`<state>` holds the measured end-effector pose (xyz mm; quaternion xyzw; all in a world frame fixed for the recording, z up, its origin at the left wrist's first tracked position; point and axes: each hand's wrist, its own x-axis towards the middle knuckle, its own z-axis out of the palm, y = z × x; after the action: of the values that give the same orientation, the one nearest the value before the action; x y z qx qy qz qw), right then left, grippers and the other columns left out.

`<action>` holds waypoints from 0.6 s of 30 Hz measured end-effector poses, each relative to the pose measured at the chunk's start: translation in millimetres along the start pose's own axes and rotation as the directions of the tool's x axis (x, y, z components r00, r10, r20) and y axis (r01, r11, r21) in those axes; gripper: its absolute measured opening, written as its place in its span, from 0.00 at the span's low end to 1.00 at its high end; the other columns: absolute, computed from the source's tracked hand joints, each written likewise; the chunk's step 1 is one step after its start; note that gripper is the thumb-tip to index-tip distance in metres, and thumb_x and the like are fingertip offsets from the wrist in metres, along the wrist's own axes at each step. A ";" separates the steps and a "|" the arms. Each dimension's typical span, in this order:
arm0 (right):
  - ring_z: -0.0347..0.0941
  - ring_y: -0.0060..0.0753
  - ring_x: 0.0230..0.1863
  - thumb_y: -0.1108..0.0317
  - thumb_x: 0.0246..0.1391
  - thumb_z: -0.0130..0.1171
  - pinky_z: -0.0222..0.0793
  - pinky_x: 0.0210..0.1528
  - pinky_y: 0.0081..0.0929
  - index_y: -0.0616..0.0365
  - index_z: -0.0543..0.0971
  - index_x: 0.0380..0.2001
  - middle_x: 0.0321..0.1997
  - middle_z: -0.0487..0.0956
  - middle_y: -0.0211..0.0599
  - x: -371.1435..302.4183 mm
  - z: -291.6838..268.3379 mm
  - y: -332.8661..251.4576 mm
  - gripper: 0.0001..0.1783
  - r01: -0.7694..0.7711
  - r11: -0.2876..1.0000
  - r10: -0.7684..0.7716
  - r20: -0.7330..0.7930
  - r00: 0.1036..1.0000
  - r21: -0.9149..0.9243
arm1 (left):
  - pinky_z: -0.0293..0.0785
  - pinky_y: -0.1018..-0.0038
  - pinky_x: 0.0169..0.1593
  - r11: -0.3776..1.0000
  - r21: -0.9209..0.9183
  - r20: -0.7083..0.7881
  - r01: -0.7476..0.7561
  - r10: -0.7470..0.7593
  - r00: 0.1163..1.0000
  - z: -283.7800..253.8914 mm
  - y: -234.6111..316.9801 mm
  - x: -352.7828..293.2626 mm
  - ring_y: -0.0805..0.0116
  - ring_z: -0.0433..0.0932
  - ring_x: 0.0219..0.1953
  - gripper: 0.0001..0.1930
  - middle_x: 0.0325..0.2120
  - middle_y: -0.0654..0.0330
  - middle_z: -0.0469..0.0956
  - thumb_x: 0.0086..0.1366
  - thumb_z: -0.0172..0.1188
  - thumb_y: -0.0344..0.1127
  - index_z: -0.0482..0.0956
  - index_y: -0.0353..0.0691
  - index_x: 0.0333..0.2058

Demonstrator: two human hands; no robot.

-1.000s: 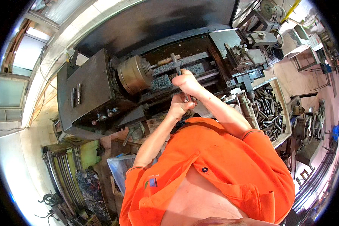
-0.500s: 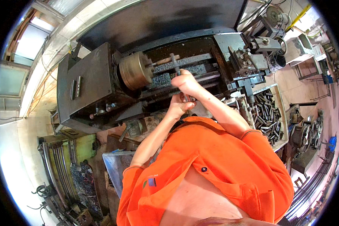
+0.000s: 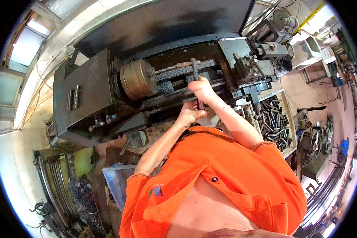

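Note:
My right hand [image 3: 201, 88] is closed round a slim dark-grey metal tool [image 3: 194, 68] that points away over the lathe bed, its far end slightly wider. Just nearer to me, my left hand [image 3: 191, 112] has its fingers wrapped round a short reddish-dark cylindrical piece [image 3: 201, 105]. Whether that piece and the tool are joined is hidden by the hands. Left of both hands is the lathe's brassy round chuck [image 3: 135, 80], its front looking like smooth rings. A thin rod [image 3: 174, 68] lies across the bed behind the tool.
Metal chips [image 3: 167, 87] cover parts of the bed. The tool post [image 3: 250, 67] stands to the right. Near my right elbow is a tray [image 3: 293, 137] of many short dark metal rods [image 3: 271, 119]. Two rods [image 3: 73, 97] rest on the headstock [image 3: 93, 75].
The whole view has shifted slightly left. Both hands have moved slightly right relative to the chuck, tool still gripped. The chuck's jaws, distinct before, now look smeared into rings.

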<state>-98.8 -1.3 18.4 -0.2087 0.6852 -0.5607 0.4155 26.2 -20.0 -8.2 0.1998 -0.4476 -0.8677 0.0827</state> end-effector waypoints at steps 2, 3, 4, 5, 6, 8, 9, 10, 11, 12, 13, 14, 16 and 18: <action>0.60 0.18 0.22 0.72 0.36 0.55 0.57 0.23 0.22 0.60 0.69 0.21 0.18 0.66 0.24 -7.3 -8.0 3.3 0.07 0.067 0.989 -0.061 -0.053 0.997 0.129 | 0.67 0.79 0.29 0.999 0.051 0.065 0.017 -0.020 0.998 -0.4 -1.0 4.6 0.79 0.69 0.24 0.20 0.21 0.68 0.69 0.38 0.70 0.33 0.72 0.34 0.30; 0.60 0.18 0.22 0.73 0.36 0.54 0.57 0.23 0.22 0.59 0.69 0.22 0.18 0.66 0.24 -13.8 -11.4 4.8 0.07 0.075 0.985 -0.060 -0.100 0.993 0.156 | 0.67 0.79 0.29 0.997 0.079 0.087 0.008 -0.015 0.996 0.7 -1.7 3.9 0.78 0.69 0.24 0.20 0.21 0.68 0.69 0.39 0.69 0.32 0.71 0.34 0.30; 0.60 0.18 0.22 0.74 0.36 0.54 0.57 0.23 0.21 0.59 0.69 0.22 0.18 0.65 0.24 -24.7 -15.6 4.4 0.07 0.080 0.979 -0.049 -0.161 0.986 0.187 | 0.67 0.78 0.29 0.994 0.108 0.120 0.010 -0.023 0.993 5.9 -0.5 1.8 0.78 0.69 0.24 0.20 0.21 0.68 0.69 0.39 0.69 0.32 0.71 0.34 0.31; 0.60 0.18 0.22 0.76 0.36 0.53 0.56 0.23 0.21 0.58 0.69 0.24 0.20 0.66 0.25 -34.2 -21.1 9.9 0.07 0.141 0.944 -0.097 -0.155 0.983 0.300 | 0.68 0.77 0.29 0.961 0.272 0.136 -0.037 0.000 0.991 14.6 7.8 -3.4 0.77 0.68 0.23 0.20 0.20 0.68 0.69 0.38 0.68 0.31 0.70 0.36 0.32; 0.62 0.19 0.24 0.78 0.36 0.52 0.59 0.26 0.21 0.59 0.69 0.26 0.22 0.68 0.26 -44.5 -23.8 14.0 0.08 0.133 0.935 -0.075 -0.184 0.980 0.328 | 0.68 0.77 0.30 0.828 0.556 0.109 -0.073 0.014 0.994 3.5 -9.4 2.0 0.76 0.69 0.23 0.23 0.20 0.66 0.69 0.35 0.70 0.35 0.70 0.36 0.31; 0.68 0.25 0.34 0.79 0.36 0.51 0.64 0.40 0.23 0.61 0.71 0.34 0.31 0.73 0.31 -80.4 -36.1 11.5 0.15 0.162 0.955 -0.121 -0.171 0.978 0.247 | 0.70 0.74 0.32 0.442 0.891 0.099 -0.104 0.033 0.995 18.5 0.0 -7.0 0.70 0.73 0.25 0.30 0.23 0.61 0.73 0.31 0.72 0.40 0.70 0.35 0.35; 0.68 0.25 0.37 0.80 0.35 0.51 0.64 0.42 0.24 0.60 0.70 0.38 0.33 0.73 0.31 -97.7 -41.8 16.9 0.19 0.168 0.929 -0.121 -0.160 0.980 0.329 | 0.71 0.72 0.34 0.385 0.906 0.149 -0.173 0.092 0.985 22.8 -4.4 -10.4 0.66 0.75 0.27 0.33 0.25 0.58 0.74 0.30 0.72 0.42 0.70 0.35 0.37; 0.68 0.25 0.39 0.81 0.35 0.50 0.63 0.45 0.25 0.60 0.70 0.42 0.36 0.73 0.31 -114.1 -46.9 22.4 0.24 0.177 0.897 -0.126 -0.149 0.981 0.406 | 0.72 0.70 0.36 0.333 0.912 0.201 -0.242 0.151 0.968 28.7 -9.5 -12.6 0.62 0.76 0.30 0.36 0.27 0.55 0.76 0.28 0.72 0.45 0.70 0.35 0.39; 0.68 0.25 0.41 0.83 0.33 0.51 0.63 0.47 0.25 0.58 0.68 0.47 0.37 0.73 0.30 -127.8 -52.6 29.7 0.30 0.162 0.894 -0.084 -0.200 0.976 0.418 | 0.73 0.68 0.39 0.336 0.901 0.258 -0.274 0.095 0.962 44.1 -4.5 -17.5 0.57 0.77 0.34 0.40 0.31 0.53 0.77 0.29 0.72 0.47 0.69 0.36 0.44; 0.68 0.25 0.38 0.81 0.33 0.51 0.63 0.42 0.24 0.59 0.69 0.44 0.35 0.73 0.30 -145.2 -58.2 34.5 0.27 0.153 0.885 -0.027 -0.281 0.959 0.439 | 0.72 0.67 0.39 0.333 0.896 0.295 -0.293 0.045 0.954 54.3 -11.3 -20.8 0.57 0.77 0.35 0.41 0.32 0.52 0.76 0.29 0.72 0.48 0.68 0.36 0.45; 0.68 0.24 0.34 0.79 0.34 0.51 0.63 0.37 0.22 0.60 0.70 0.42 0.33 0.73 0.31 -162.8 -63.2 34.9 0.24 0.147 0.876 0.026 -0.348 0.937 0.460 | 0.72 0.67 0.40 0.330 0.892 0.326 -0.309 0.004 0.946 64.2 -17.4 -24.8 0.57 0.77 0.36 0.42 0.33 0.51 0.76 0.29 0.72 0.49 0.68 0.36 0.46; 0.68 0.24 0.30 0.78 0.34 0.50 0.63 0.31 0.20 0.61 0.71 0.40 0.31 0.73 0.31 -177.2 -68.3 36.5 0.22 0.144 0.864 0.072 -0.401 0.913 0.483 | 0.72 0.67 0.41 0.319 0.892 0.346 -0.320 -0.027 0.938 72.5 -23.3 -27.4 0.56 0.77 0.37 0.43 0.33 0.51 0.76 0.29 0.72 0.50 0.67 0.36 0.47; 0.63 0.20 0.19 0.76 0.38 0.47 0.56 0.18 0.18 0.60 0.73 0.36 0.30 0.77 0.36 -197.0 -79.3 66.1 0.16 0.292 0.857 0.053 -0.636 0.770 0.425 | 0.72 0.67 0.42 0.153 0.887 0.453 -0.435 -0.115 0.884 86.7 -40.9 -27.7 0.54 0.76 0.38 0.47 0.37 0.48 0.75 0.30 0.71 0.55 0.66 0.34 0.49; 0.56 0.17 0.14 0.75 0.43 0.43 0.52 0.15 0.18 0.60 0.71 0.34 0.32 0.77 0.40 -222.4 -95.8 91.0 0.12 0.312 0.661 0.247 -0.590 0.769 0.683 | 0.72 0.68 0.40 0.188 0.785 0.603 -0.590 -0.011 0.798 104.1 -41.4 -31.8 0.53 0.76 0.35 0.42 0.34 0.48 0.75 0.36 0.69 0.55 0.67 0.34 0.48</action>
<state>-33.1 248.8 9.8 0.1714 0.4858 -0.8348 0.1941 12.7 91.9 21.0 -0.1083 -0.9122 -0.3951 0.0004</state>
